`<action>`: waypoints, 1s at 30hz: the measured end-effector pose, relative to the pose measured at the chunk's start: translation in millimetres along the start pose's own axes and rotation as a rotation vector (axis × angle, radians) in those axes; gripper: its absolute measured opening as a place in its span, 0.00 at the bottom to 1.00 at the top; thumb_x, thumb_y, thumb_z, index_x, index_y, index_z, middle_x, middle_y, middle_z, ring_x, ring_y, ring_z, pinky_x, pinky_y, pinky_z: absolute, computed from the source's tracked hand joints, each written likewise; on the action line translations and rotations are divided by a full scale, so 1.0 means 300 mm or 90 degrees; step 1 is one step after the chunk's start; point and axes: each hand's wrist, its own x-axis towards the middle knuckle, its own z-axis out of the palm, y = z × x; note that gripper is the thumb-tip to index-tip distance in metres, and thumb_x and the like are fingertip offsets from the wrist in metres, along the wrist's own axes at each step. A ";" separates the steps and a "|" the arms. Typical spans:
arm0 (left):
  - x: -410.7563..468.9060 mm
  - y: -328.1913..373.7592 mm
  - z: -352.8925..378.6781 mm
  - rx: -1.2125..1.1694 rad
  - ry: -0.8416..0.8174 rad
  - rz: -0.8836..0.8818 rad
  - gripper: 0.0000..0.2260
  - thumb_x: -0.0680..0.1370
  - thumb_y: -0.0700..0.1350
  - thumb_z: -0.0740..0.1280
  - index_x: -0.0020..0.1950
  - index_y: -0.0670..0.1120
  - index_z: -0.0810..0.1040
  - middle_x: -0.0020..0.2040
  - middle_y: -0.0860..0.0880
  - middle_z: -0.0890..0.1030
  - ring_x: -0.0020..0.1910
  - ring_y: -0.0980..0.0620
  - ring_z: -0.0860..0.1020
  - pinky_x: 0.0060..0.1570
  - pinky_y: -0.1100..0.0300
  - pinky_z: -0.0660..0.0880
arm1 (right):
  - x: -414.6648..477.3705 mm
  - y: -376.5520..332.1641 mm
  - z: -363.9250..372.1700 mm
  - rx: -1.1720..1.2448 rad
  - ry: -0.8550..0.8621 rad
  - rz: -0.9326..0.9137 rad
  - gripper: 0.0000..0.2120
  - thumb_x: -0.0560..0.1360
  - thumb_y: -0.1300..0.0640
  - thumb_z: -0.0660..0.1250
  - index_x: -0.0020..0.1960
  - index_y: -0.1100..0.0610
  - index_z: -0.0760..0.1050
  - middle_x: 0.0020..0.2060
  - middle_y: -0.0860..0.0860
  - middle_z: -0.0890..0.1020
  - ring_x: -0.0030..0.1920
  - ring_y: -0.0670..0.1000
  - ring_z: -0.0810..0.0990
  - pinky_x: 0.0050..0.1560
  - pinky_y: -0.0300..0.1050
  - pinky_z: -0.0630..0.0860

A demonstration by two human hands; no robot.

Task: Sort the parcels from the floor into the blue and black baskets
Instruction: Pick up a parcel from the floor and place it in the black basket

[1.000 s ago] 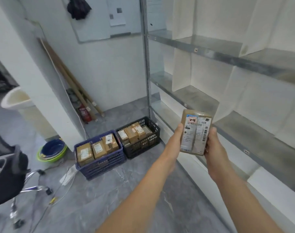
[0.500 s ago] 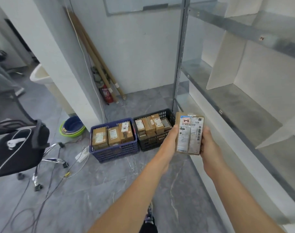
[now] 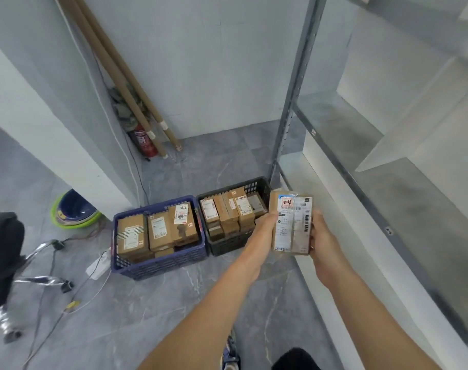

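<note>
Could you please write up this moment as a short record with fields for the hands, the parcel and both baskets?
parcel: brown box, white shipping label, sticker marked 2-4, held upright above floor
left hand: grips parcel's left edge
right hand: grips parcel's right edge
blue basket: on floor, holds parcels
black basket: on floor, right of blue basket, holds parcels
metal rack: stands right of black basket

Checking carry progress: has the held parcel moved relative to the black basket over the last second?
Yes. The parcel has closed in leftward on the black basket; it now overlaps the basket's right rim in view.
</note>
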 end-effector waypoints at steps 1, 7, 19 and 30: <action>0.037 0.022 -0.011 0.005 0.002 -0.006 0.15 0.86 0.60 0.53 0.66 0.59 0.73 0.52 0.64 0.77 0.50 0.68 0.73 0.47 0.65 0.69 | 0.044 -0.011 0.011 0.003 0.002 0.011 0.26 0.87 0.37 0.49 0.65 0.46 0.82 0.57 0.48 0.88 0.60 0.49 0.85 0.66 0.54 0.77; 0.313 0.092 -0.049 -0.016 0.024 -0.059 0.19 0.85 0.64 0.53 0.68 0.59 0.75 0.60 0.59 0.79 0.55 0.65 0.74 0.61 0.55 0.69 | 0.327 -0.066 0.046 -0.003 -0.013 0.066 0.25 0.88 0.40 0.48 0.58 0.48 0.81 0.46 0.44 0.89 0.44 0.41 0.87 0.48 0.45 0.78; 1.040 0.176 -0.035 -0.039 0.089 -0.176 0.29 0.77 0.73 0.55 0.68 0.59 0.79 0.67 0.49 0.80 0.63 0.50 0.80 0.66 0.52 0.74 | 1.120 -0.053 0.088 -0.066 -0.067 0.180 0.27 0.87 0.38 0.48 0.68 0.51 0.80 0.56 0.50 0.87 0.48 0.45 0.87 0.45 0.45 0.80; 1.735 -0.126 -0.152 -0.063 0.113 -0.317 0.23 0.86 0.62 0.52 0.60 0.48 0.78 0.49 0.53 0.82 0.44 0.60 0.76 0.41 0.64 0.68 | 1.787 0.317 0.211 -0.120 -0.022 0.288 0.27 0.87 0.38 0.49 0.67 0.51 0.80 0.56 0.52 0.86 0.52 0.50 0.85 0.45 0.46 0.79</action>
